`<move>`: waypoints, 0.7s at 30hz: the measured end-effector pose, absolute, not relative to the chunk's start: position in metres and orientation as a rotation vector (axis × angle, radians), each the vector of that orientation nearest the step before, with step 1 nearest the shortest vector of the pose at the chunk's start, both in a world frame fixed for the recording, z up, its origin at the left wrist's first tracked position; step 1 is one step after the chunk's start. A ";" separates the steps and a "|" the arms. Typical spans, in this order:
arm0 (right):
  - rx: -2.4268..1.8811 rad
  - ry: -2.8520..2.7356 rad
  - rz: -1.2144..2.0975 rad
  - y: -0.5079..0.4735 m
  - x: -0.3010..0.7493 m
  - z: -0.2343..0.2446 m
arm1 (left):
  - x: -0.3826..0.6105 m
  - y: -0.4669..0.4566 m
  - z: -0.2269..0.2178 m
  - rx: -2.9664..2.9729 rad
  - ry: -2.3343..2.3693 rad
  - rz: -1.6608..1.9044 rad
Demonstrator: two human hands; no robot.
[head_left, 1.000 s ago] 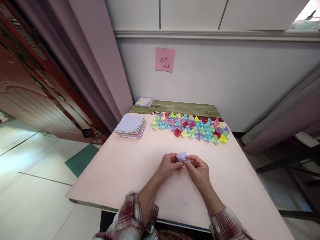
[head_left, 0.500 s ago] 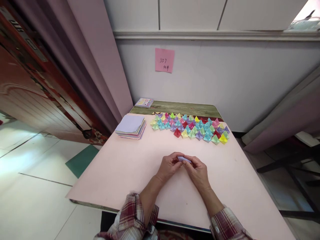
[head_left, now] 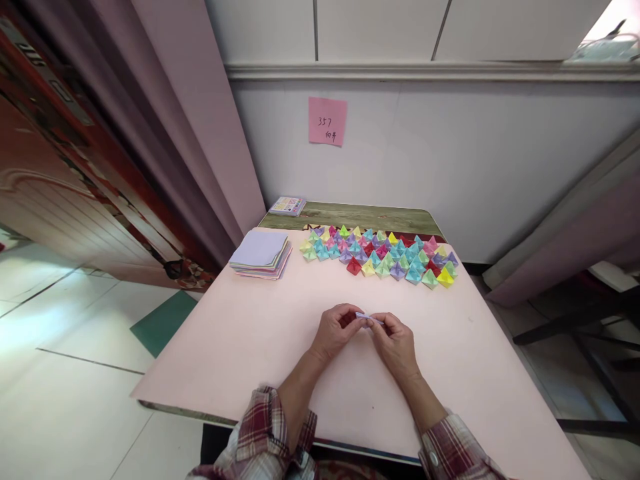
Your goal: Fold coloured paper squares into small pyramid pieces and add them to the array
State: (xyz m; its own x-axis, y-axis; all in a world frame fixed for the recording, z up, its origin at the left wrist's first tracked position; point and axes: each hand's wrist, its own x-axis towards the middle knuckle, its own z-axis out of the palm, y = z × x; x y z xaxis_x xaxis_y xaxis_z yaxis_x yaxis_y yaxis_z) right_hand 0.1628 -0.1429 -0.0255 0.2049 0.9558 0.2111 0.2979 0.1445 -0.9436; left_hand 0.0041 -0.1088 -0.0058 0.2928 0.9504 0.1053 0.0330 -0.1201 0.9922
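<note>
Between my two hands is a small piece of folded lavender paper (head_left: pixel 369 319), held above the middle of the pink-covered table (head_left: pixel 270 333). My left hand (head_left: pixel 336 331) pinches its left end with thumb and fingers. On the other end, my right hand (head_left: pixel 397 340) is closed, its thumb pressed near the paper's middle. Fingers hide much of the paper, so its full shape cannot be made out. Beyond my hands, several rows of small folded paper pieces (head_left: pixel 384 253) in many colours stand on the table.
At the back left lies a stack of square paper sheets (head_left: pixel 260 250), lavender on top. A small printed packet (head_left: pixel 288 205) rests behind it on the bare wooden strip. A pink note (head_left: pixel 327 121) sticks to the wall. A green sheet (head_left: pixel 165 321) lies on the floor at left.
The lavender paper has turned slightly in my fingers and now shows a narrower edge with a pointed left end. My fingers have shifted a little; both hands stay in the same place.
</note>
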 end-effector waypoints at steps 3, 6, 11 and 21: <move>-1.364 -1.222 0.835 -0.142 0.162 -0.029 | 0.003 -0.109 -0.004 1.366 0.925 1.050; -1.323 -1.102 0.937 -0.141 0.162 -0.032 | 0.003 -0.110 -0.004 1.303 0.873 1.037; -1.246 -0.996 1.056 -0.140 0.163 -0.034 | 0.002 -0.108 -0.008 1.323 0.995 1.048; -1.082 -0.858 1.307 -0.141 0.172 -0.022 | 0.003 -0.105 -0.009 1.351 0.978 1.140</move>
State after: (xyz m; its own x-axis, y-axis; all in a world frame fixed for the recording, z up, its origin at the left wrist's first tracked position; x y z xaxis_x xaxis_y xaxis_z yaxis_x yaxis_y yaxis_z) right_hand 0.1717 -0.1407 -0.0223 0.1045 0.9903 -0.0910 -0.3098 -0.0546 -0.9492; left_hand 0.0033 -0.1053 -0.0093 0.2066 0.9727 0.1057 -0.0435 -0.0988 0.9942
